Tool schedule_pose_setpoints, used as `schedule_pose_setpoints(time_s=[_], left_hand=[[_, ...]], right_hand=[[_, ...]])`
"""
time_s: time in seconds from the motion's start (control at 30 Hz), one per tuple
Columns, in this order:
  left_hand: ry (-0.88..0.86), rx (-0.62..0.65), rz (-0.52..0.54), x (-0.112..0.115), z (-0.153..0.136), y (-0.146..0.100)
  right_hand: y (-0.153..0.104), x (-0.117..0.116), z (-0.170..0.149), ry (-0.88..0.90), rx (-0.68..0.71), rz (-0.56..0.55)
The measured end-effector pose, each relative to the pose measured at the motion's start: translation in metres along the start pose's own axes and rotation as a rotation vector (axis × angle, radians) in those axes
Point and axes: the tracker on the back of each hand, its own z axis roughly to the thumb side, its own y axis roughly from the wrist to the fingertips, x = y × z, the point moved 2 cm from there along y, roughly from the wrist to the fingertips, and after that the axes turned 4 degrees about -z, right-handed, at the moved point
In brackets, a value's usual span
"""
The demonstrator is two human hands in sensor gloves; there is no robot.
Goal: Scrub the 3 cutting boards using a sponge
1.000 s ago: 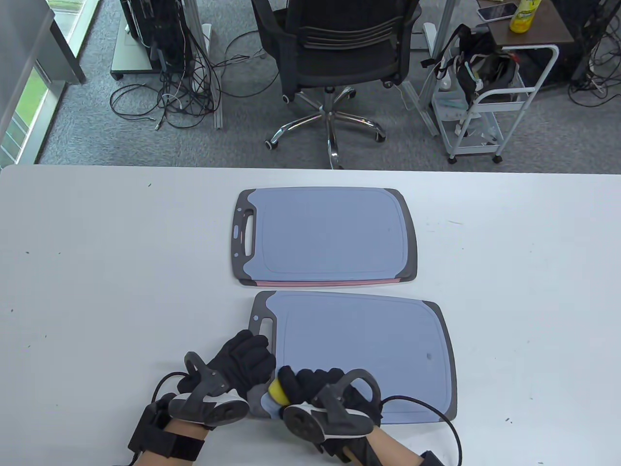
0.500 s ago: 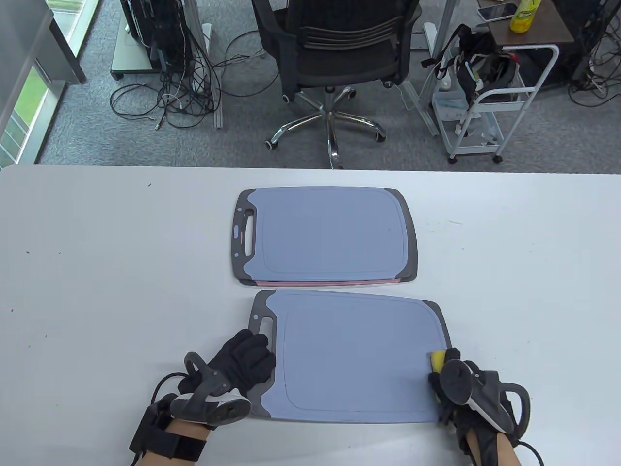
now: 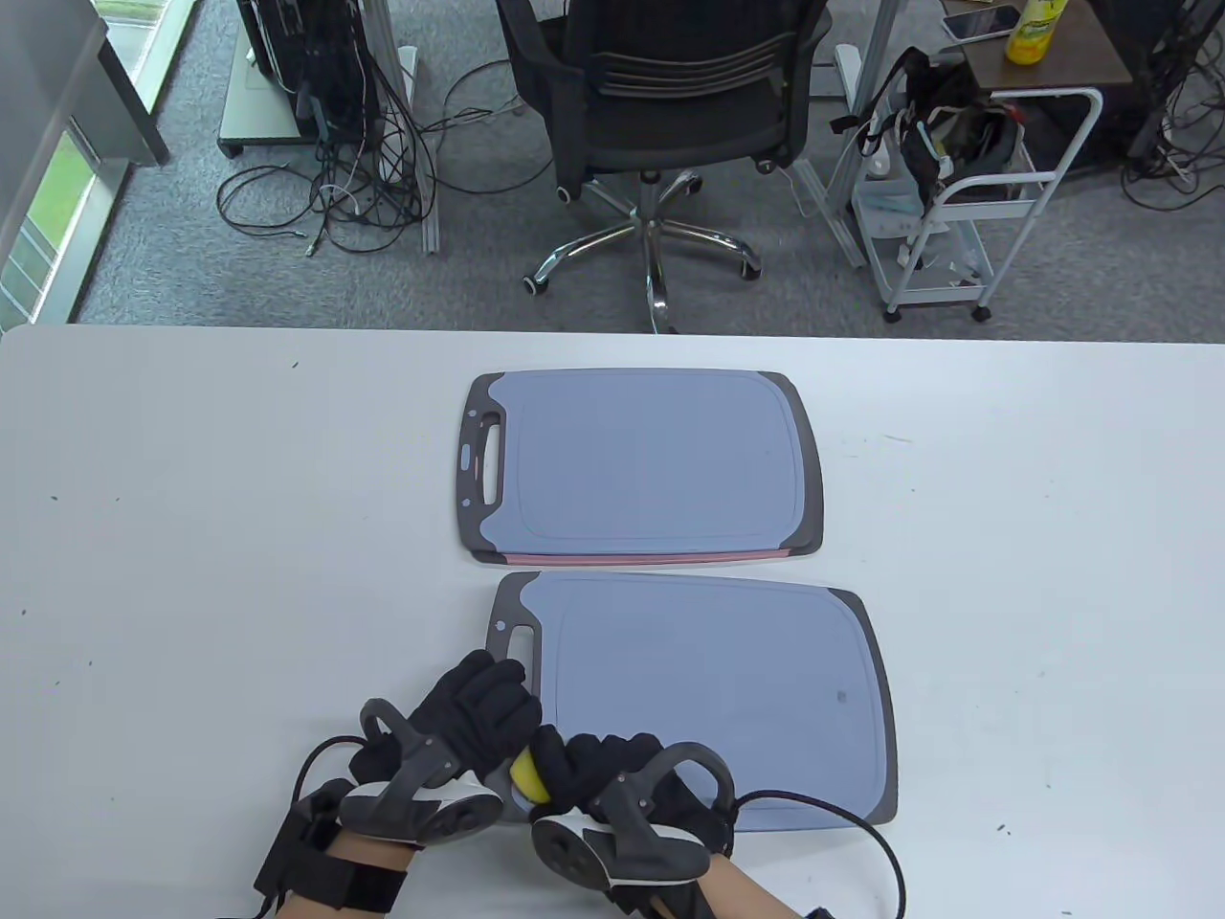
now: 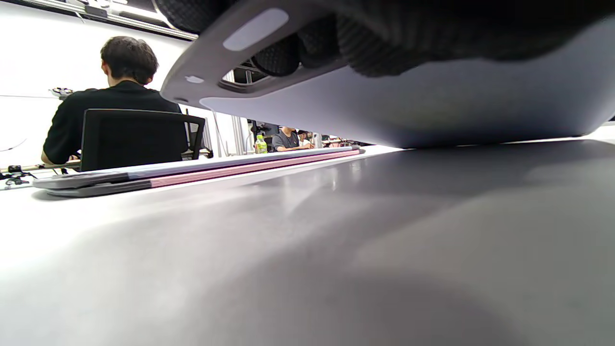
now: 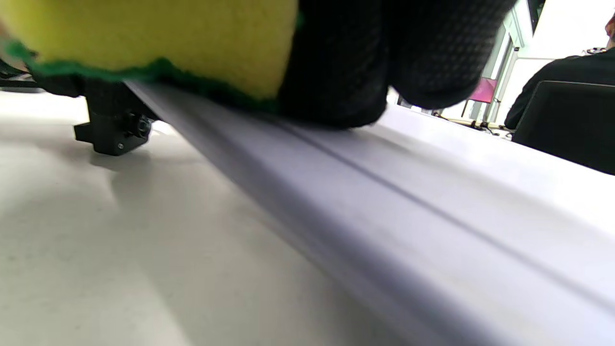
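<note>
A: Three boards on the table (image 3: 191, 536): two stacked at the far side (image 3: 641, 459), pink edge showing under the top one, and the near cutting board (image 3: 708, 708) alone in front of me.

B: What changed?

A: Half a second back my right hand (image 3: 612, 771) had the sponge (image 3: 528, 777) at the board's near right corner. Now it's swept back to the near left corner, same spot as a second ago. One full pass along the near edge and back.

B: Grip?

A: Right fingers curled round the sponge; the right wrist view shows its green scrub face (image 5: 144, 72) down on the board. Left hand (image 3: 478, 713) hasn't moved, curled over the handle end, fingers through the slot (image 4: 283, 57), and that end looks lifted off the table.

B: Progress?

A: My read: the first board is mid-scrub, only its near strip covered. The stacked pair looks untouched, so plenty left.
</note>
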Motion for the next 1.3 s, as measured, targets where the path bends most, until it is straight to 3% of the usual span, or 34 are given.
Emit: schedule_pose_setpoints(time_s=[0.13,0.27,0.3,0.37,0.43,0.5,0.6,0.63,0.67,0.73,0.8,0.87,1.03,1.13,1.3], left_hand=[[0.0,-0.014,-0.002,0.0,-0.001,0.0],[0.007,-0.016,-0.011,0.0,-0.001,0.001],[0.005,-0.017,-0.019,0.001,-0.001,0.002],[-0.002,-0.019,-0.032,0.002,-0.002,0.004],[0.013,-0.021,-0.033,0.002,-0.001,0.004],[0.014,-0.023,-0.034,0.002,-0.001,0.005],[0.008,-0.024,-0.038,0.002,-0.002,0.005],[0.006,-0.025,-0.04,0.002,-0.003,0.005],[0.003,-0.026,-0.041,0.002,-0.003,0.005],[0.005,-0.027,-0.042,0.002,-0.004,0.005],[0.013,-0.029,-0.041,0.002,-0.003,0.005],[0.021,-0.031,-0.045,0.002,-0.004,0.004],[0.022,-0.038,-0.063,0.002,-0.005,0.006],[0.021,-0.042,-0.07,0.002,-0.006,0.006],[0.04,-0.055,-0.06,0.001,-0.007,0.006]], right_hand=[[-0.034,-0.015,-0.078,-0.01,-0.261,0.08],[-0.107,-0.037,-0.179,0.021,-0.623,0.144],[-0.135,-0.043,-0.209,0.057,-0.764,0.163],[-0.154,-0.046,-0.226,0.077,-0.838,0.197],[-0.154,-0.047,-0.225,0.092,-0.824,0.179],[-0.137,-0.042,-0.207,0.012,-0.757,0.152],[-0.087,-0.032,-0.148,0.096,-0.511,0.072],[-0.059,-0.025,-0.108,0.121,-0.389,0.043],[-0.05,-0.022,-0.095,0.114,-0.349,0.037],[-0.015,-0.01,-0.031,0.055,-0.15,0.018],[0.005,-0.001,0.012,0.014,-0.039,-0.014],[0.013,0.0,0.029,-0.007,0.0,-0.04],[-0.005,-0.008,-0.002,0.016,-0.045,-0.049],[-0.033,-0.016,-0.045,0.012,-0.134,-0.011],[-0.107,-0.037,-0.148,0.013,-0.401,0.078]])
